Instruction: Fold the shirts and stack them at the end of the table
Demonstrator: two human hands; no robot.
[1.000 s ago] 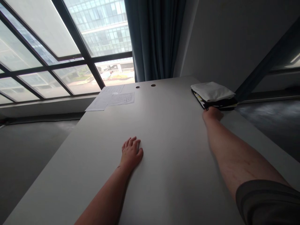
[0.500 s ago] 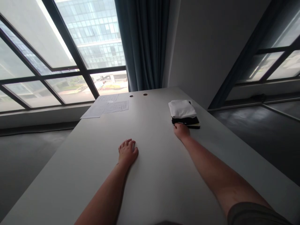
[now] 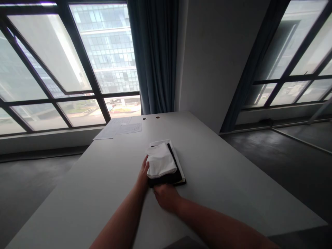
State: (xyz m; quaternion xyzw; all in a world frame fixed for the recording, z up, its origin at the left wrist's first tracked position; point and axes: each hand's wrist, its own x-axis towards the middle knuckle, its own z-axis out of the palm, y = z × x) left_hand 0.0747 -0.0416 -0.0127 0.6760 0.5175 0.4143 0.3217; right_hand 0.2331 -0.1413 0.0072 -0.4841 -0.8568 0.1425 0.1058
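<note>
Curled fingers (image 3: 158, 189) touch flat black layers (image 3: 168, 179) under folded cloth (image 3: 160, 160).

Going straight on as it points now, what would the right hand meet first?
Likely the left hand, near its wrist, though depth is unclear; the right hand appears to touch the cloth pile.

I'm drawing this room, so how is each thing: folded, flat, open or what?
Pile: stacked on the table
White cloth: folded, on top
Left hand: against the pile's left side
Right hand: curled at its near edge
Papers: flat
Left window pane: tilted open
Middle curtain: hanging in folds
</note>
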